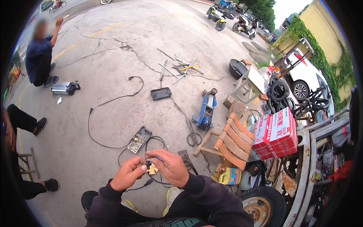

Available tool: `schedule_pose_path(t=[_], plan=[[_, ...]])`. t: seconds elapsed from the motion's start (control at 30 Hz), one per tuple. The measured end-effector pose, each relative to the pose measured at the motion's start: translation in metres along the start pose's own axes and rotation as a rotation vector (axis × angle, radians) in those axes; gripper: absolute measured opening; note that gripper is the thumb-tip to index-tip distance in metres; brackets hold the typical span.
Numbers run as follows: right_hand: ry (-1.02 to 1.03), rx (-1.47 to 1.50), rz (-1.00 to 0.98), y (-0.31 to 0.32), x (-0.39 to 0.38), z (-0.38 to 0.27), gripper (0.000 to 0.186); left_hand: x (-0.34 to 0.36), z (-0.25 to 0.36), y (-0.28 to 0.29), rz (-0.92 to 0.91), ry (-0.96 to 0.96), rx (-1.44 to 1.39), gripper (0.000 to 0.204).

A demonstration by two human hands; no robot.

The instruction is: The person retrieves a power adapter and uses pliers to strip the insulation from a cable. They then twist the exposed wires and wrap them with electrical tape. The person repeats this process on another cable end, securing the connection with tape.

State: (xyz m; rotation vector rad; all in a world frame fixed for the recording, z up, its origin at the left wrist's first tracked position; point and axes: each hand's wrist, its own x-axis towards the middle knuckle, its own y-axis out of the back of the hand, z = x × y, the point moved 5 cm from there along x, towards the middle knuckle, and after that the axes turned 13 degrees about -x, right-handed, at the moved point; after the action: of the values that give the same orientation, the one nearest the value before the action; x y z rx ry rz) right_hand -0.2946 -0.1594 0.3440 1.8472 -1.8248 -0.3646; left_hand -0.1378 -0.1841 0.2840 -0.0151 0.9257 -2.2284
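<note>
My left hand (130, 173) and my right hand (170, 166) meet in front of my knees, both with fingers pinched. A small black piece (148, 164) shows at the left fingertips. At the right fingertips a bit of a small blue piece (160, 159) is visible, mostly covered by the fingers. A cream-coloured, knobbly plastic-looking piece (152, 169) is just below, between the hands; which hand bears it I cannot tell. Beyond them, on the concrete, lies a dark tray (145, 132) holding many small metal parts. A black cable (89, 120) curls around it.
Large scissors (193, 137), a blue floor jack (206, 109), a black tray (161, 94) and scattered wrenches (181, 70) lie ahead. At right stand a slatted wooden chair (234, 142), a red-white carton (278, 132) and a tyre (278, 202). One person (38, 56) squats far left; another sits nearer left.
</note>
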Motion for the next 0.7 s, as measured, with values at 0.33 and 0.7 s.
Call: schedule_pose_path(t=[0.33, 0.7], plan=[[0.133, 0.052, 0.057, -0.003, -0.016, -0.013, 0.023, -0.013, 0.008, -0.007, 0.052, -0.146, 0.220, 0.019], [-0.203, 0.601, -0.277, -0.019, -0.028, 0.001, 0.026, -0.020, 0.001, -0.016, -0.090, -0.155, 0.283, 0.018]])
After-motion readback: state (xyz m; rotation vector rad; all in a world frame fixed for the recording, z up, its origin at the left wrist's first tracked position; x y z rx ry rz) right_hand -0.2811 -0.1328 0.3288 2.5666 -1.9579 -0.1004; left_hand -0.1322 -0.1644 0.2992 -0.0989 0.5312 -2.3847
